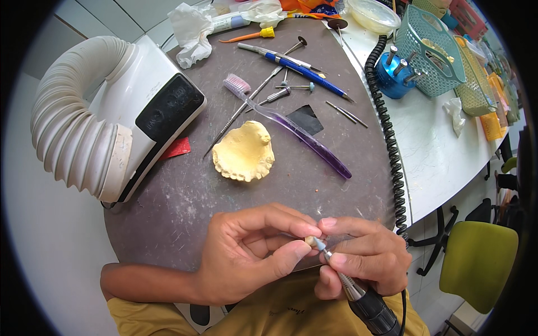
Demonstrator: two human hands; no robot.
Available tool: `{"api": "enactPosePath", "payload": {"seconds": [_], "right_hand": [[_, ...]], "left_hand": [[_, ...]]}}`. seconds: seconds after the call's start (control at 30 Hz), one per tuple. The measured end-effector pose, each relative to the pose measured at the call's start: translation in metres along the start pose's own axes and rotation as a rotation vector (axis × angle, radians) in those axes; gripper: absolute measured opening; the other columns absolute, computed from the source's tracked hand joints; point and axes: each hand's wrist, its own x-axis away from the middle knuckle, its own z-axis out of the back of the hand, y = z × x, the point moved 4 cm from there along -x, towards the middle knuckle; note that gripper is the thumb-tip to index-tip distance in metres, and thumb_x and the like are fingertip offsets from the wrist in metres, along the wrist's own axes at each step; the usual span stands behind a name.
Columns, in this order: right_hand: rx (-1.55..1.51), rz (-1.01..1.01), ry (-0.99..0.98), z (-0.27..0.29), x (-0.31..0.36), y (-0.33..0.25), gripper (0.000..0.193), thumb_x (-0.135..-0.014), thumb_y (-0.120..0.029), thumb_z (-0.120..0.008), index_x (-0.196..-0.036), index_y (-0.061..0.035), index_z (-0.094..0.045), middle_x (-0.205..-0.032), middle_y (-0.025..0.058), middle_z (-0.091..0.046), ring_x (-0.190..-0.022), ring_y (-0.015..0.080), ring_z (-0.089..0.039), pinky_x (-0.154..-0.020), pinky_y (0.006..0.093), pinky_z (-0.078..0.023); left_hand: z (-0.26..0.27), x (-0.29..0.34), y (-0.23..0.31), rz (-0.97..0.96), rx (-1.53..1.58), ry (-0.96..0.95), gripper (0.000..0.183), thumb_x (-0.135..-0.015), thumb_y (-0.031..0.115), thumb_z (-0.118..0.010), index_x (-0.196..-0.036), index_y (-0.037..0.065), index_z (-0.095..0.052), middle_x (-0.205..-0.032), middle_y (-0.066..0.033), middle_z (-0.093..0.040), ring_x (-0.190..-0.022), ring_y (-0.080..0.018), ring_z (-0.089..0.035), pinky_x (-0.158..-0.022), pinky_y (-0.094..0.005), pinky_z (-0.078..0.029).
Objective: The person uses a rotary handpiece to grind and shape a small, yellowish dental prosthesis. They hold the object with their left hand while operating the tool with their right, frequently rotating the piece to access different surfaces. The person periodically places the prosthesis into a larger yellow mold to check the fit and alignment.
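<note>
Close to the table's front edge, my left hand point(252, 246) pinches a small cream dental crown point(309, 241) between thumb and fingertips. My right hand point(367, 252) is closed around a rotary handpiece point(354, 288) with a metal nose and black body. The handpiece's pale blue cone-shaped tip point(320, 245) meets the crown, or nearly so; I cannot tell if they touch. Fingers of both hands come together around it. Beyond my left hand lies a yellow plaster dental model point(245, 152) with teeth along its near edge.
A white suction unit point(159, 106) with a ribbed hose stands left. A purple toothbrush point(305, 140), a blue pen-like tool point(308, 73), metal instruments and a black square point(305, 119) lie beyond the model. A coiled black cord point(386, 129), blue bur holder point(392, 75) and baskets point(428, 61) are at right.
</note>
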Motion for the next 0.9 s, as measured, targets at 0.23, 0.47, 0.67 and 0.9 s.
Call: {"api": "enactPosePath", "payload": {"seconds": [0.23, 0.47, 0.67, 0.9], "right_hand": [[0.014, -0.002, -0.037, 0.0003, -0.0014, -0.0014, 0.028, -0.074, -0.004, -0.082, -0.096, -0.0024, -0.064, -0.08, 0.0084, -0.068, -0.093, 0.0348, -0.071, -0.073, 0.0361, -0.062], [-0.008, -0.001, -0.001, 0.0021, 0.0016, 0.0012, 0.03, -0.074, -0.005, -0.083, -0.096, -0.0028, -0.064, -0.078, 0.0078, -0.067, -0.095, 0.036, -0.071, -0.072, 0.0367, -0.062], [-0.009, -0.03, 0.0, 0.0011, 0.0002, -0.001, 0.028, -0.074, -0.005, -0.083, -0.094, -0.0032, -0.064, -0.076, 0.0083, -0.067, -0.094, 0.0368, -0.071, -0.071, 0.0367, -0.061], [-0.014, -0.042, 0.002, 0.0007, 0.0014, -0.0005, 0.029, -0.073, -0.004, -0.083, -0.095, -0.0028, -0.064, -0.077, 0.0086, -0.068, -0.095, 0.0378, -0.071, -0.072, 0.0377, -0.061]], "left_hand": [[0.0004, -0.0001, -0.0011, -0.023, 0.002, 0.005, 0.016, -0.091, -0.002, -0.061, -0.106, -0.006, -0.061, -0.109, -0.0197, -0.062, -0.1, -0.0225, -0.066, -0.093, -0.0371, -0.054], [0.0001, -0.0008, -0.0002, -0.049, -0.029, 0.003, 0.016, -0.089, -0.005, -0.06, -0.105, -0.005, -0.062, -0.107, -0.0177, -0.061, -0.099, -0.0217, -0.065, -0.093, -0.0363, -0.053], [0.0009, -0.001, -0.0009, -0.061, -0.037, 0.007, 0.016, -0.089, -0.004, -0.062, -0.104, -0.005, -0.062, -0.109, -0.0165, -0.06, -0.1, -0.0207, -0.064, -0.092, -0.0347, -0.053], [0.0013, -0.0011, -0.0009, -0.075, -0.055, 0.004, 0.016, -0.089, -0.003, -0.062, -0.105, -0.004, -0.062, -0.109, -0.0167, -0.06, -0.1, -0.02, -0.064, -0.091, -0.0346, -0.053]]}}
